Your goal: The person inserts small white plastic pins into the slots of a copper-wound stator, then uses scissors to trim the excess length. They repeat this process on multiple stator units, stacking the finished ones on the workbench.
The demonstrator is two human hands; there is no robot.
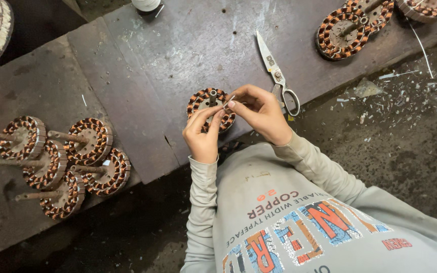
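Note:
A round motor stator (204, 100) wound with copper coils lies on the dark metal bench (178, 50), a short shaft sticking up from its middle. My left hand (202, 135) rests against its near edge, fingers curled. My right hand (262, 112) hovers over its right side and pinches a thin pale wire or sleeve (228, 100) between thumb and forefinger; the left fingertips meet that same strand. Both grey sleeves reach in from the bottom of the view.
Metal scissors (277, 76) lie just right of my hands. Several wound stators on shafts (67, 164) are piled at the left, more (352, 26) at the top right. White offcuts (395, 101) litter the floor at right. A white spool (146, 4) stands at the top edge.

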